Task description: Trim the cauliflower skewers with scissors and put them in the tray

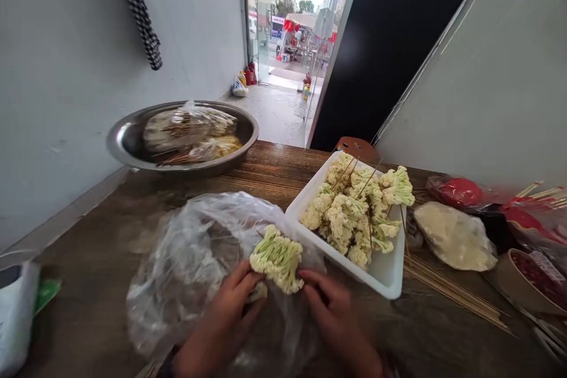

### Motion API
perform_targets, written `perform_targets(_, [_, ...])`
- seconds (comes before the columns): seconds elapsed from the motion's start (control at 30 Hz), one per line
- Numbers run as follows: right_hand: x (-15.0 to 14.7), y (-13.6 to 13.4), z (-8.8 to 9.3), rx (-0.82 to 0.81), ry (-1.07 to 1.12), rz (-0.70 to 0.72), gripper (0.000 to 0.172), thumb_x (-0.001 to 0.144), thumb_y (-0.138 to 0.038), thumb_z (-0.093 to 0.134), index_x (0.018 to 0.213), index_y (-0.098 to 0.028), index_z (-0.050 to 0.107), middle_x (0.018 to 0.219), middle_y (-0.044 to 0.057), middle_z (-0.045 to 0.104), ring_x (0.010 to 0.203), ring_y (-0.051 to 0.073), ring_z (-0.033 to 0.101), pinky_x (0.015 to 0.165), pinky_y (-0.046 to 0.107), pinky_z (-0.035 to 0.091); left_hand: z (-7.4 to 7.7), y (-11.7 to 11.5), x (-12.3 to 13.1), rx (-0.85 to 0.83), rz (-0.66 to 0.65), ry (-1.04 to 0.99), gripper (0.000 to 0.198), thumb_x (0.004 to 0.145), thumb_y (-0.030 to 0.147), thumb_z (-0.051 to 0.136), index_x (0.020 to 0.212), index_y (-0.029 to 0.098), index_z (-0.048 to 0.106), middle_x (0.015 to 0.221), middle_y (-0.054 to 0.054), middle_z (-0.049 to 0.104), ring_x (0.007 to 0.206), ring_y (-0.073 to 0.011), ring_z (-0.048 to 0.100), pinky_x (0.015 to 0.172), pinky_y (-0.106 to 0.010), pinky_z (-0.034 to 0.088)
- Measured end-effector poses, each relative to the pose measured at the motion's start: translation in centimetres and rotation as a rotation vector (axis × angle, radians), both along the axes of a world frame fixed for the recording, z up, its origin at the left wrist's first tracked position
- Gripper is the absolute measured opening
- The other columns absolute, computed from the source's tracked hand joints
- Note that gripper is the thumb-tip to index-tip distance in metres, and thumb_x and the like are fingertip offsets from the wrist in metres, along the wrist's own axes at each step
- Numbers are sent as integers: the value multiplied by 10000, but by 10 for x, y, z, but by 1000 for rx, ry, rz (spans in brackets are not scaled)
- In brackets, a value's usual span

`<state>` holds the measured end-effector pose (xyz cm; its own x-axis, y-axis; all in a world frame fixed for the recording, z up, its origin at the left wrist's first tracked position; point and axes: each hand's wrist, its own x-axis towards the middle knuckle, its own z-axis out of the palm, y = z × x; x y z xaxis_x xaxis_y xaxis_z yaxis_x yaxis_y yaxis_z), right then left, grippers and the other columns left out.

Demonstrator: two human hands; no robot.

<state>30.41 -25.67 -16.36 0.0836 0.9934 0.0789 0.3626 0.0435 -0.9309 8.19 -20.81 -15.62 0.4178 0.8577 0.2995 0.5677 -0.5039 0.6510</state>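
Note:
A cauliflower floret [278, 258] with pale green stems lies on a crumpled clear plastic bag [195, 260] near the table's front. My left hand [230, 307] touches its left side, and its fingers curl around a small piece beneath it. The fingers of my right hand [330, 310] press against the floret's right side. Just to the right stands a white rectangular tray [385, 274] piled with cauliflower pieces [354, 212] threaded on wooden skewers.
A steel basin [128, 142] with bagged skewers sits at the back left. Loose bamboo skewers [452, 292] lie right of the tray, beside a bag of white food [456, 239], red bagged items [460, 192] and a paper bowl [531, 283]. A wall runs along the left.

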Motion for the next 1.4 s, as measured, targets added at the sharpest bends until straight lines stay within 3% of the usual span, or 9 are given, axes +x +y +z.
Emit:
perform_targets(0.2, [-10, -6, 18, 80, 154, -82, 241, 779, -358, 653, 919, -202, 770, 932, 78, 760, 874, 255, 679, 831, 389, 519, 11, -6, 3, -82, -39, -103, 224, 779, 178, 580, 990, 204, 649, 1063, -74, 642, 1041, -228, 606, 940, -376, 493])
perform_targets(0.33, [-24, -25, 35, 86, 254, -84, 297, 772, -394, 655, 960, -182, 741, 730, 20, 694, 627, 157, 596, 603, 281, 483, 8, -10, 5, -91, -29, -205, 205, 743, 200, 623, 943, 190, 665, 1017, -75, 633, 1013, -237, 591, 949, -401, 457])
perform_targets(0.47, [-40, -41, 43, 60, 402, -100, 386, 763, -459, 636, 1012, -166, 662, 594, -53, 544, 427, 71, 405, 407, 201, 303, 17, -21, 0, -179, 113, -573, 265, 670, 250, 713, 925, 185, 680, 974, -59, 624, 969, -223, 572, 951, -387, 427])
perform_targets(0.63, [-61, -61, 35, 64, 538, -123, 405, 739, -504, 622, 986, -187, 573, 622, -66, 494, 421, 61, 378, 381, 188, 252, 37, -44, 3, -303, 204, -870, 413, 761, 509, 641, 987, 163, 623, 936, -66, 652, 860, -173, 610, 782, -301, 477])
perform_targets(0.73, [-71, -75, 30, 68, 563, -83, 366, 770, -494, 615, 981, -199, 569, 637, -57, 497, 454, 80, 418, 398, 205, 297, 48, -57, 18, -423, 124, -971, 484, 790, 595, 582, 993, 157, 612, 921, -76, 670, 827, -152, 632, 711, -252, 482])
perform_targets(0.83, [-73, -84, 26, 70, 545, -44, 350, 792, -484, 613, 988, -195, 584, 635, -49, 507, 468, 96, 441, 411, 222, 325, 58, -66, 34, -636, -28, -1155, 450, 712, 542, 711, 923, 151, 636, 872, -58, 682, 748, -129, 625, 666, -225, 478])
perform_targets(0.9, [-72, -85, 22, 81, 519, -45, 347, 804, -479, 604, 999, -193, 580, 637, -52, 509, 467, 98, 439, 414, 225, 322, 62, -67, 41, -704, -48, -1218, 427, 641, 462, 795, 887, 146, 647, 832, -41, 684, 695, -118, 615, 645, -223, 480])
perform_targets(1.17, [-68, -73, 9, 90, 410, -39, 287, 826, -455, 594, 951, -198, 567, 631, -46, 548, 477, 110, 458, 466, 244, 361, 52, -39, 32, -762, 64, -1238, 264, 614, 252, 781, 792, 149, 615, 688, 11, 648, 567, -89, 580, 547, -209, 466])
perform_targets(1.4, [-63, -64, 7, 17, 391, -10, 300, 826, -500, 604, 836, -209, 531, 570, -63, 521, 410, 89, 419, 417, 229, 316, 42, -25, 41, -890, 17, -1215, 293, 564, 243, 829, 751, 127, 634, 676, -21, 679, 566, -132, 615, 567, -262, 508])
